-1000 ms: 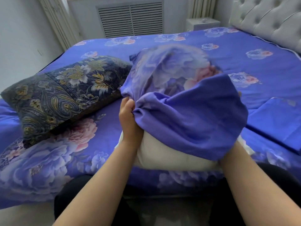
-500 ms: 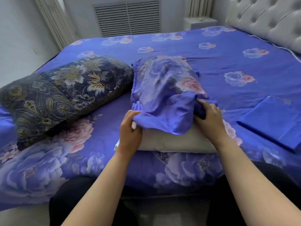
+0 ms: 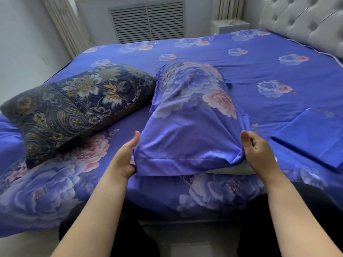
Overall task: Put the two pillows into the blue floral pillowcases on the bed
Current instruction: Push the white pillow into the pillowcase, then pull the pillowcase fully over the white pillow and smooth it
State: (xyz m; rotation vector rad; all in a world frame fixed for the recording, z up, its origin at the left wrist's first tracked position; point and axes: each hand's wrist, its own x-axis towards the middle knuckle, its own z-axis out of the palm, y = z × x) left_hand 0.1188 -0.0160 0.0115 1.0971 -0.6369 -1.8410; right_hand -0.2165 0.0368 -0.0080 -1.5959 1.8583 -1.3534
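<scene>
pillowcase (image 3: pixel 187 115) long axis runs away (open end nearest) | left hand (image 3: pixel 123 158), right hand (image 3: pixel 259 154) pinching hem

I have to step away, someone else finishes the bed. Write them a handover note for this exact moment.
Left hand: grips the blue floral pillowcase at its open end's left corner.
Right hand: pinches the right corner.
White pillow: nearly all inside, a strip shows at the hem.
Left: cover that strip, then put the dark paisley pillow into the folded blue pillowcase lying on the right of the bed.
</scene>
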